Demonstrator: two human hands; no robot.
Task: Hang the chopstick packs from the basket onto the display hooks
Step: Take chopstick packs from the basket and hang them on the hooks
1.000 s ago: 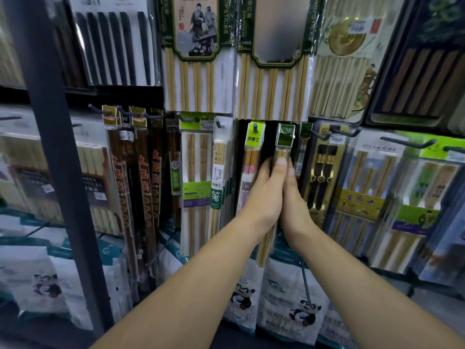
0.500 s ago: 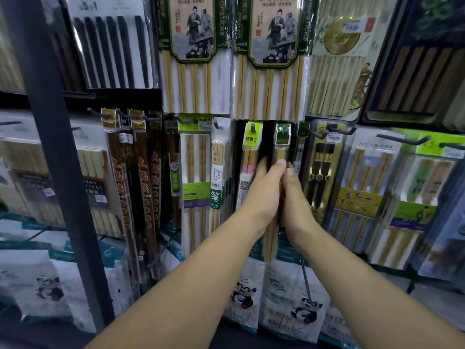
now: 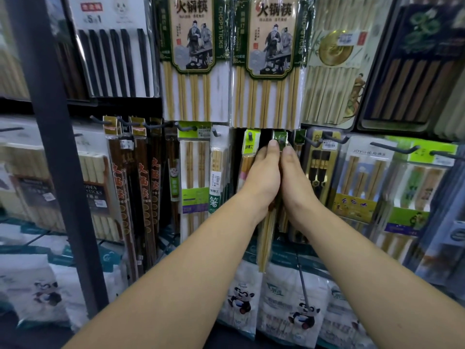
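Asker: Forearms first, then?

Watcher: Two bare ones reach up from the bottom edge and meet mid-frame. The left hand (image 3: 261, 177) and right hand (image 3: 295, 182) are pressed toward each other, backs to the camera, thumbs pointing up.

Asker: Holding what?

Watcher: A narrow clear pack of pale bamboo chopsticks (image 3: 265, 238), clamped upright between the palms. Its sticks show below the wrists, and its small dark green header card (image 3: 279, 137) shows just above the thumb tips. The fingers are hidden behind it.

Asker: Is it on a hook?

Watcher: Cannot tell. The header sits at hook height in the lower row.

Asker: And around it?

Watcher: A dark metal upright (image 3: 55, 147) stands in front of the display at the left. Just left of the held pack, a slim pack with a yellow-green header (image 3: 251, 147) hangs on a dark hook (image 3: 250, 135). To the right hangs a clear pack of black chopsticks (image 3: 319, 167). Below are white bags printed with pandas (image 3: 241, 298). Above hang wide packs picturing two robed figures (image 3: 193, 59).
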